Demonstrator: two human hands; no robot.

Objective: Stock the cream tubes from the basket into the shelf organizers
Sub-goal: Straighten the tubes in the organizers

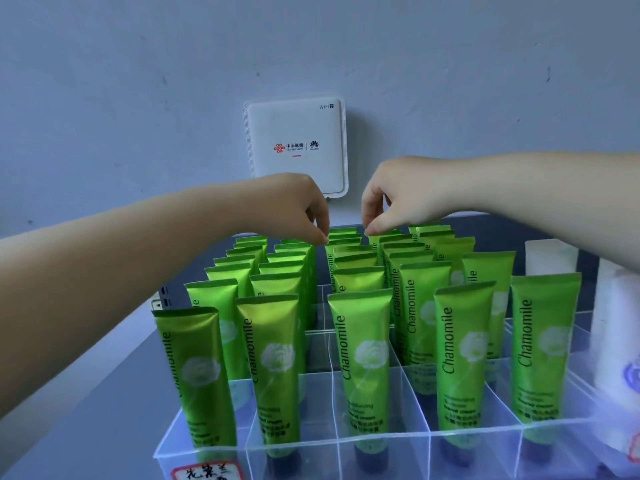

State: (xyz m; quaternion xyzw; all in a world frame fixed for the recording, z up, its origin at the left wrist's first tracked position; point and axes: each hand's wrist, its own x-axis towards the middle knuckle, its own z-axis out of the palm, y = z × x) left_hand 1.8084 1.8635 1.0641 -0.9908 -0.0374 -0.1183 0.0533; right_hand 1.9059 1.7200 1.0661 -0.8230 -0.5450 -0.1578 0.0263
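Green chamomile cream tubes (360, 358) stand in rows inside the clear acrylic organizer (381, 441), each one upright with its dark cap down in a compartment and its flat crimped end pointing up. Their long axis runs vertically, leaning a little toward the back, and the printed name reads up the tube, so the labels face me. I judge they are set this way so the dividers keep each one from toppling and the fronts line up for reading.

My left hand (294, 206) reaches to the far rows, thumb and forefinger pinched together at the crimped top of a back-row tube (301, 244). My right hand (398, 199) does the same just beside it, fingertips nipped on the top edge of another back-row tube (384, 234). I seem to be seating or straightening these two in their slots; gripping at the crimp lets me reach among the close-packed tubes without knocking the neighbours.

Behind them a white WiFi router (296, 147) hangs on the wall. White packages (616, 341) stand at the right edge. No basket shows in view.
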